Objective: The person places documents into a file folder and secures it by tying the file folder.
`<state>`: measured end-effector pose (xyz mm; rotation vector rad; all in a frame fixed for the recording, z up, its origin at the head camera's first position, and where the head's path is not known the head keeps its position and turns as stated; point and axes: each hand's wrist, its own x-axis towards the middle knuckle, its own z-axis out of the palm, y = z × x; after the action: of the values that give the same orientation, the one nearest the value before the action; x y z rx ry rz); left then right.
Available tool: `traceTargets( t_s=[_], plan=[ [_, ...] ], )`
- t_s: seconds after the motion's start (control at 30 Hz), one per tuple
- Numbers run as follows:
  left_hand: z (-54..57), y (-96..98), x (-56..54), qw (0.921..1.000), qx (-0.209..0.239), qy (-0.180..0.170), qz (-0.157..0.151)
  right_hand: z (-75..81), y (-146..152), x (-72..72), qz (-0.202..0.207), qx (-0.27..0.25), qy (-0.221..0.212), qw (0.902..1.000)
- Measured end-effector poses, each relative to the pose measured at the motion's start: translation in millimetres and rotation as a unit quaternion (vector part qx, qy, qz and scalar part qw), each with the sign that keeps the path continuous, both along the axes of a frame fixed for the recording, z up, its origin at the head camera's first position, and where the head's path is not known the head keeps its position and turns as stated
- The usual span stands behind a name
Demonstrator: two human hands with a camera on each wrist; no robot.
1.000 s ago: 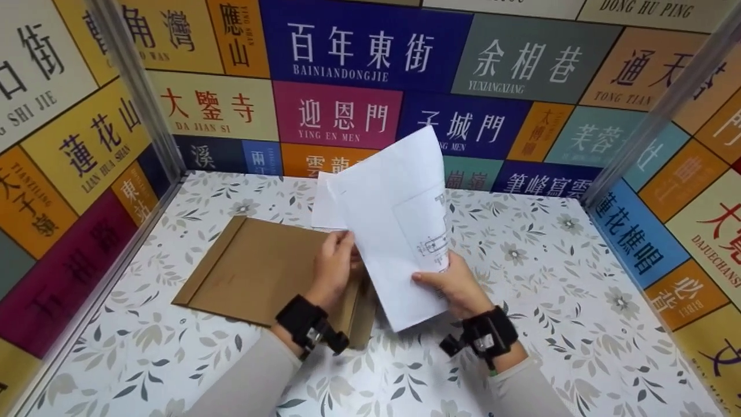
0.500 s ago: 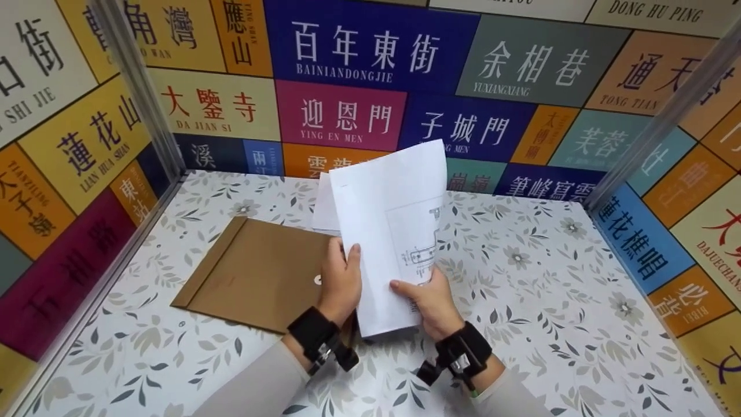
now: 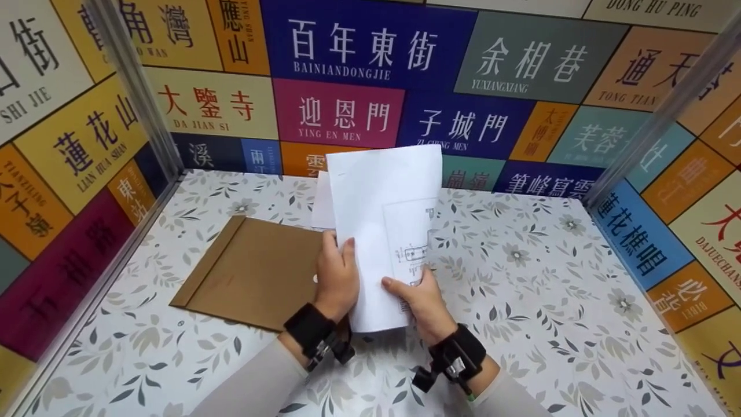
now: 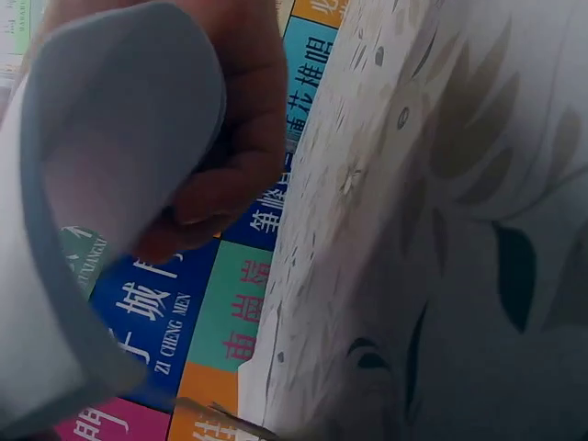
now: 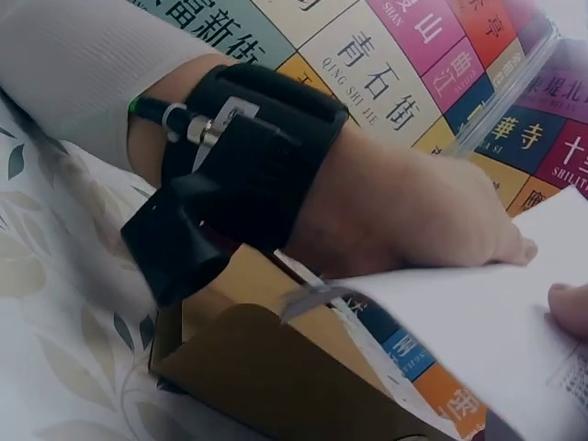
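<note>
A folded sheaf of white printed papers (image 3: 376,231), with a line drawing on its right part, stands nearly upright between both hands in the head view. My left hand (image 3: 338,281) grips its left edge, thumb along the front. At the lower right edge, my right hand (image 3: 426,304) holds it with the thumb across the front and fingers behind. In the left wrist view the sheaf (image 4: 55,303) curves beside the right hand's curled fingers (image 4: 243,138). The right wrist view shows the left hand (image 5: 413,207) on the far edge of the papers (image 5: 459,312).
A brown kraft document folder (image 3: 255,272) lies on the floral-patterned table (image 3: 521,324), left of the hands and partly behind the left one. Behind the sheaf, another white sheet (image 3: 323,202) shows near the back. Walls with colourful street-name signs (image 3: 370,46) enclose the table.
The sheaf has turned from tilted to nearly upright and come slightly left. My right hand has moved left with it, and my left hand has settled round its left edge. The folder stays put.
</note>
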<state>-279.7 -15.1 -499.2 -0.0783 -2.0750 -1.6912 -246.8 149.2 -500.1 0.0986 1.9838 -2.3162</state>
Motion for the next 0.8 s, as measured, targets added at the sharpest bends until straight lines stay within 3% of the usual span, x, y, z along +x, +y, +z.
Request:
traceTargets(
  t_s=[0.1, 0.23, 0.33, 0.4, 0.53, 0.63, 0.8],
  plan=[
    [4.9, -4.7, -1.4, 0.9999, -0.016, 0.003, -0.003, -0.9, 2, -2.5, 0.000, -0.007, -0.012, 0.9999],
    [13.7, -14.1, -3.4, 0.9989, -0.040, 0.023, -0.011, 5.5, 11, -6.2, -0.016, -0.057, -0.018, 0.9981],
    [21.1, -20.3, -3.2, 0.9975, -0.056, 0.037, -0.024, 17.8, 27, -10.5, -0.042, -0.037, -0.008, 0.9984],
    [25.6, -22.9, -2.3, 0.9961, -0.066, 0.041, -0.042, 29.0, 43, -13.8, -0.059, 0.006, 0.005, 0.9982],
    [35.1, -25.8, 0.1, 0.9902, -0.084, 0.042, -0.103, 51.2, 77, -21.3, -0.097, 0.048, 0.048, 0.9929],
    [41.8, -28.0, 1.3, 0.9810, -0.081, 0.022, -0.175, 65.0, 103, -24.7, -0.114, 0.046, 0.088, 0.9884],
    [44.4, -32.4, -0.1, 0.9569, -0.120, -0.017, -0.264, 79.4, 144, -26.5, -0.079, 0.038, 0.133, 0.9873]
  ],
)
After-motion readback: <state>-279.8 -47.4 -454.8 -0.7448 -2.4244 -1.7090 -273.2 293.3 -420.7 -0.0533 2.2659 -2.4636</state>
